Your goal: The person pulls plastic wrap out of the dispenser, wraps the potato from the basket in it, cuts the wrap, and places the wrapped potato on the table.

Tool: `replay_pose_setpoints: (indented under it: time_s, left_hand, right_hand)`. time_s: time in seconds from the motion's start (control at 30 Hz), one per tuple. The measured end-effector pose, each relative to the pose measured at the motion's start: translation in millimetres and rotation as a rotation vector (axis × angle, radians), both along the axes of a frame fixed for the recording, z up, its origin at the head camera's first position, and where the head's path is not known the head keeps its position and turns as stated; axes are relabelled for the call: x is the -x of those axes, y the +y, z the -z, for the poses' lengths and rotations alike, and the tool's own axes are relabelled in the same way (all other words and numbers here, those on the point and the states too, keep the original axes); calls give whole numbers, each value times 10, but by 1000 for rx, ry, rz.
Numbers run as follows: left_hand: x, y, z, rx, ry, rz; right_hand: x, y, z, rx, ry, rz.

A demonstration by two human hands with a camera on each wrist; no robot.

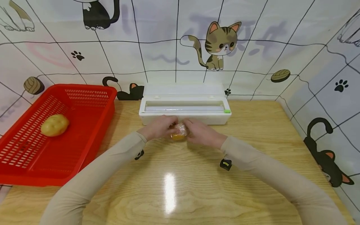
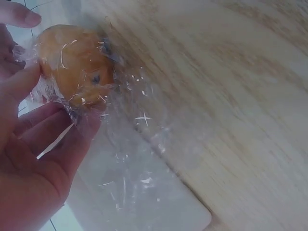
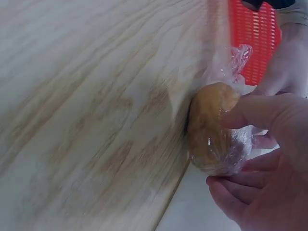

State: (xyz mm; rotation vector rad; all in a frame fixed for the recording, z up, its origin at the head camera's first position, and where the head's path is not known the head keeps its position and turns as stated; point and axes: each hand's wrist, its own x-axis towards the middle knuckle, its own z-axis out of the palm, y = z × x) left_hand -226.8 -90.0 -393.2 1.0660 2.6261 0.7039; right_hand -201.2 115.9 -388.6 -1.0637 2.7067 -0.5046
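Note:
A potato (image 1: 179,135) wrapped in clear cling film sits low over the wooden table, between both hands and just in front of a white cling film box. My left hand (image 1: 161,127) holds its left side, thumb and fingers on the film. From the right, my right hand (image 1: 203,134) grips it, with the thumb on top and fingertips underneath in the right wrist view. Loose cling film (image 2: 144,118) spreads from the potato in the left wrist view. A crumpled tuft of film (image 3: 240,57) sticks out at its far end in the right wrist view.
The white box (image 1: 152,119) stands at the back with its lid raised, a film roll (image 1: 182,108) inside and a green slider (image 1: 227,111) at its right end. On the left, a red basket (image 1: 70,153) holds an unwrapped potato (image 1: 54,125). Cat-patterned cloth (image 1: 157,56) hangs behind.

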Motion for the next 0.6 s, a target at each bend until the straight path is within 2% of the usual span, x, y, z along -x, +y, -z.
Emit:
replay_pose_setpoints:
  time_s: [0.13, 0.23, 0.4, 0.47, 0.53, 0.6]
  left_hand:
    - [13, 15, -8, -11, 29, 24]
    - [17, 12, -12, -14, 43, 28]
    - [11, 15, -12, -16, 41, 11]
    - [-17, 30, -7, 0, 70, -12]
    - [-95, 59, -5, 36, 150, -57]
    - [-210, 109, 9, 95, 285, -97]
  right_hand:
    - [-20, 9, -5, -60, -6, -8]
    - [-29, -9, -13, -101, 33, -18]
    - [-10, -73, 0, -140, 111, -21]
    - [0, -88, 14, -148, 131, -23]
    - [-1, -90, 34, -133, 139, -28]
    - [-22, -84, 56, -103, 128, -24]
